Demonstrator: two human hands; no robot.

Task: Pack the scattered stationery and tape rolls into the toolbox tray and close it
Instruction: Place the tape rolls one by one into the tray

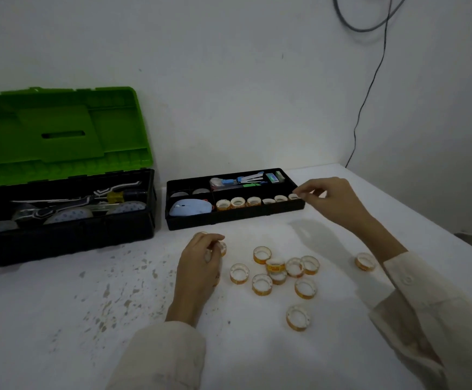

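Note:
A black toolbox tray [237, 219] stands on the white table beside the open toolbox [66, 232] with its green lid [60, 130] up. Several small tape rolls [237, 203] stand in a row in the tray's front compartment. My right hand [329, 199] hovers at the tray's right end, fingertips touching the last roll [294, 197] in the row. My left hand [199, 261] rests on the table and pinches a tape roll [223, 248]. Several loose tape rolls [278, 267] lie scattered between my arms, one [365, 261] near my right sleeve.
The tray also holds a blue mouse [189, 208], a stapler [237, 181] and a small box [273, 177]. Tools and large tape rolls fill the toolbox. A black cable [370, 94] hangs down the wall at the right. The table's right edge runs diagonally behind my right arm.

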